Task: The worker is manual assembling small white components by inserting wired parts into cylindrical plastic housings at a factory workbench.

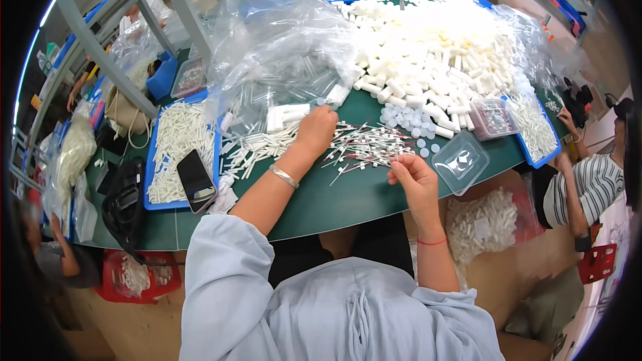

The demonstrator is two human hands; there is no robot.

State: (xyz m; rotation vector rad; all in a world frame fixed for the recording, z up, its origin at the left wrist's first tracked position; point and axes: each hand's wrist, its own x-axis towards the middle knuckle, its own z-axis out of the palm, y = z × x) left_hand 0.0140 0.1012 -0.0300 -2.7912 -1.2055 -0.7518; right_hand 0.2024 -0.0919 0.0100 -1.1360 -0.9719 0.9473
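My left hand (317, 132) reaches forward over the table, fingers curled together, at the edge of a large clear plastic bag (277, 40) with clear tubes in it. Whatever it grips is hidden by the hand. White cylinders (286, 117) lie just beside it. Closer to me, my right hand (416, 182) is closed in a pinch; anything in its fingertips is too small to name. Between the hands spreads a pile of thin white sticks with reddish tips (371, 146). Translucent round caps (404, 120) lie beyond my right hand.
A big heap of white cylinders (435, 47) covers the far table. Blue trays of white sticks stand left (180, 150) and right (535, 130). A phone (196, 180) leans on the left tray. A clear lid (461, 162) lies by my right hand. Other people sit around.
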